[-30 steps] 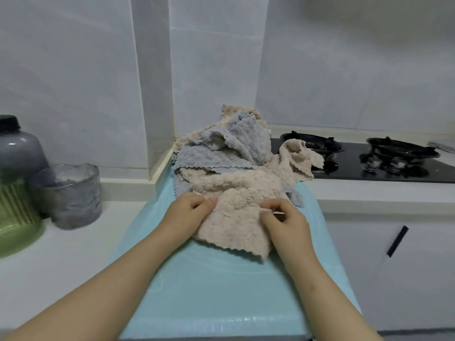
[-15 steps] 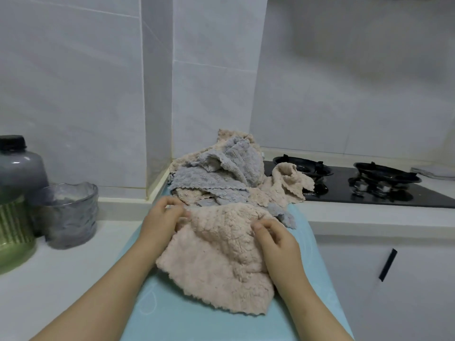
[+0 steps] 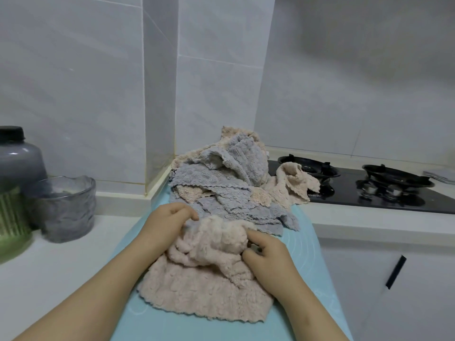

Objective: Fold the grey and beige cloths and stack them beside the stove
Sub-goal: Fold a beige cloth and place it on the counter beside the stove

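Since half a second ago the far edge of the beige cloth [image 3: 206, 291] has been drawn toward the person and now lies bunched in a rumpled ridge over the flat lower part, with both hands closer together on it.

Head view: the beige cloth lies on the middle of the pale blue mat [image 3: 307, 267]. Its longer side runs across the mat from left to right, and its scalloped free edge points toward the person. At the mat's far end sits a loose pile [image 3: 221, 178] of grey and beige cloths, unfolded, with one beige corner spilling off the mat's right edge onto the black stove [image 3: 369, 193].

The mat covers a white desk [image 3: 49, 267] set against a white tiled wall [image 3: 73, 82] that forms a corner behind the mat's far left. Left of the mat stand a ribbed glass cup [image 3: 66, 207], a grey jar [image 3: 17, 158] with a black lid, and a green container [image 3: 12, 217]. Right of the mat, below the stove, is a white cabinet door [image 3: 418, 291] with a black handle [image 3: 395, 271].

The left hand [image 3: 165, 225] has its grip closed, fingers curled and pinching the ridge at its left end. The right hand [image 3: 268, 257] has thumb and fingers curled into the ridge's right end, pinching the fabric.
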`<state>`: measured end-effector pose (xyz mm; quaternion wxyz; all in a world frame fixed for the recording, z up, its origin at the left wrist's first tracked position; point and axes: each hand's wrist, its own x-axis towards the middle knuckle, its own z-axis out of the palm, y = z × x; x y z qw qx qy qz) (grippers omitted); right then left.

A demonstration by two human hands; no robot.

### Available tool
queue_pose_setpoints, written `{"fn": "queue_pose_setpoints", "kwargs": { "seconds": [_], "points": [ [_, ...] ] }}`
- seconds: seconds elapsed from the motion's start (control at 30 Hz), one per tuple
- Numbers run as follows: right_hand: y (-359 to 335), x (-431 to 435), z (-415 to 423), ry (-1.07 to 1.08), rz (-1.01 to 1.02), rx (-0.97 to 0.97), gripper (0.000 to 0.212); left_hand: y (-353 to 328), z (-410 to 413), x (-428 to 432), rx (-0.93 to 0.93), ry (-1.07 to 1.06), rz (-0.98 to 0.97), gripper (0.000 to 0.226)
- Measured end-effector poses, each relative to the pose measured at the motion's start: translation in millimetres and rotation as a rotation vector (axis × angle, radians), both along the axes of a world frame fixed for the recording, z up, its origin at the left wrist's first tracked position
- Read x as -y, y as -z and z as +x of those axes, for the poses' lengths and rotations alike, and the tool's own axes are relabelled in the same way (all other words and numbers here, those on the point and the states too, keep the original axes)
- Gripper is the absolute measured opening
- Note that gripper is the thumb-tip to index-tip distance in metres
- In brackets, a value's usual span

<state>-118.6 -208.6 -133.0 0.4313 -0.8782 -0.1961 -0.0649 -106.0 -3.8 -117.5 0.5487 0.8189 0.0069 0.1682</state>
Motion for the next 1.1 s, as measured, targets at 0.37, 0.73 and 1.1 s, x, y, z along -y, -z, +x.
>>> {"fn": "queue_pose_setpoints", "kwargs": {
  "seconds": [0.37,0.73,1.1],
  "points": [
    [-4.8,-4.2,-2.0,0.168,-0.264,-0.001,0.051,8.0,-5.4,6.2,-0.184,0.26,0.865,0.046],
    [-3.7,-0.5,-5.4,0.097,0.235,0.195,0.04,4.4,-2.9,5.6,0.293,0.035,0.203,0.028],
    [-5.3,12.0,-1.5,0.47,0.485,0.062,0.01,5.6,-2.8,0.3,-0.172,-0.29,0.124,0.031]
  ]
}}
